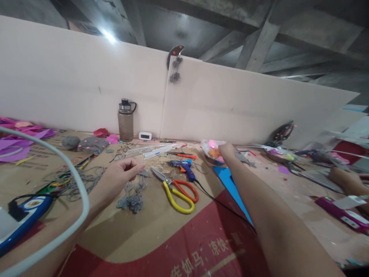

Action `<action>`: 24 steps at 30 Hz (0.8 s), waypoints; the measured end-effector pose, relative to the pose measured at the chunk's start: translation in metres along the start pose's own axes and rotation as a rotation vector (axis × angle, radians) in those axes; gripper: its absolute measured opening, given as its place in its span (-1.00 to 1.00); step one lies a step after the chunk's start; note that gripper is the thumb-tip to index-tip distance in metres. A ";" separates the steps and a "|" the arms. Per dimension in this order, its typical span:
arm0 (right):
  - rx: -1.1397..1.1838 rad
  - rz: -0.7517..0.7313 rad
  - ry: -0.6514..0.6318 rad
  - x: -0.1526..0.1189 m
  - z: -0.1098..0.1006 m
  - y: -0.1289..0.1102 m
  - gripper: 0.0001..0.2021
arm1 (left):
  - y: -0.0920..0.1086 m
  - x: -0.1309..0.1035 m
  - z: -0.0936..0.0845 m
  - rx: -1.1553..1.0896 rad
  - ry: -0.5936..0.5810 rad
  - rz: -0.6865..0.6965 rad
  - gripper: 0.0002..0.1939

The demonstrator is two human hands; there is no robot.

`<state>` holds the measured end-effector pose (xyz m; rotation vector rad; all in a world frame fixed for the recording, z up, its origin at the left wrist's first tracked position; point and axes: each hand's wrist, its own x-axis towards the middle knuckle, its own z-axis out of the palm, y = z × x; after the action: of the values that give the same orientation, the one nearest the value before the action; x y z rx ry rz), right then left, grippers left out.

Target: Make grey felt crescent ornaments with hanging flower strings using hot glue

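My left hand [131, 169] is closed in a pinch over the cardboard. Thin strands with a small cluster of grey felt flowers [131, 202] hang just below its fingertips, apparently held by them. My right hand [227, 152] reaches to the far side, at a small bowl [215, 158] with a clear plastic bag of pink and orange soft bits. Its fingers are hidden behind the back of the hand. Between the hands lie scissors [176, 192] with one yellow and one orange handle, blades apart, and a blue glue gun [184, 169].
A grey bottle [126, 121] and a small digital clock [145, 136] stand by the white partition [219, 100]. A pale curved tube [77, 177] crosses the left foreground. Blue sheet [230, 188] lies under my right forearm. Another person's hand [343, 179] is at far right.
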<state>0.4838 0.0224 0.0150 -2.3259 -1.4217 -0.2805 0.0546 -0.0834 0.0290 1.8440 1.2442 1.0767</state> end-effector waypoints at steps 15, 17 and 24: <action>0.977 -0.481 -0.545 -0.144 -0.051 -0.112 -0.78 | 0.008 -0.007 0.011 -0.536 -0.208 -0.152 -0.52; 0.969 -0.563 -0.615 -0.176 -0.065 -0.131 -0.80 | 0.011 -0.008 0.008 -0.532 -0.282 -0.193 -0.48; 1.203 -0.400 -0.590 -0.226 -0.054 -0.159 -0.75 | -0.005 0.004 -0.018 -0.309 -0.318 -0.127 -0.73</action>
<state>0.2407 -0.1192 0.0163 -1.1341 -1.6073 0.9706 0.0374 -0.0765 0.0337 1.6016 0.9365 0.8161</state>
